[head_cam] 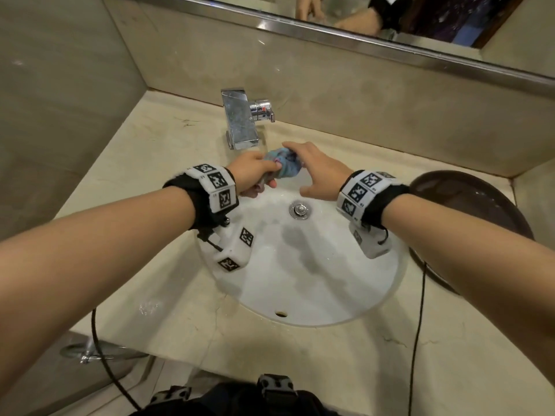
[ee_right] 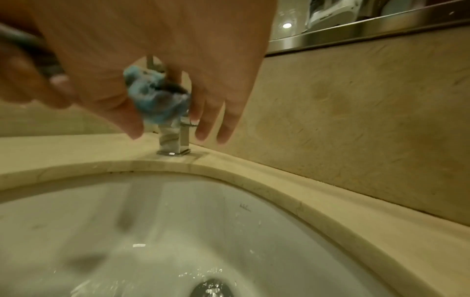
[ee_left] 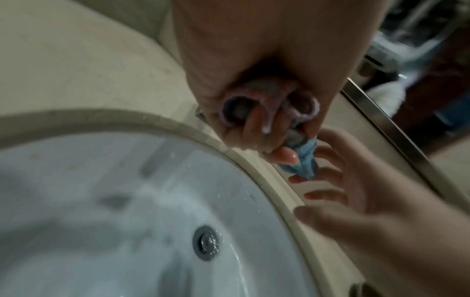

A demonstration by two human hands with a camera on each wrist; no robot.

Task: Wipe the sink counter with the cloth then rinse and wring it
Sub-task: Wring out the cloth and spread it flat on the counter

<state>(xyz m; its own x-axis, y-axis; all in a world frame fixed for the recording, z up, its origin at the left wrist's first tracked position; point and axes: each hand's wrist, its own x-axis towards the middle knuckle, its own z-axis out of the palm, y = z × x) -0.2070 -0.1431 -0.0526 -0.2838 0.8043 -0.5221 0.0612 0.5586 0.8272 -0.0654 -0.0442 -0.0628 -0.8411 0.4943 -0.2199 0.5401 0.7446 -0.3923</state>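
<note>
A wet blue cloth is bunched up just below the spout of the chrome faucet, over the back rim of the white sink. My left hand grips one end of it in a closed fist; in the left wrist view the twisted cloth sticks out past the curled fingers. My right hand is at the cloth's other end with its fingers spread and nearly straight, touching it. The right wrist view shows the cloth between the thumb and straight fingers.
The beige stone counter surrounds the sink, and droplets glisten around the drain. A dark round bowl sits on the counter at the right. The backsplash and a mirror rise behind. Black cables hang by both forearms.
</note>
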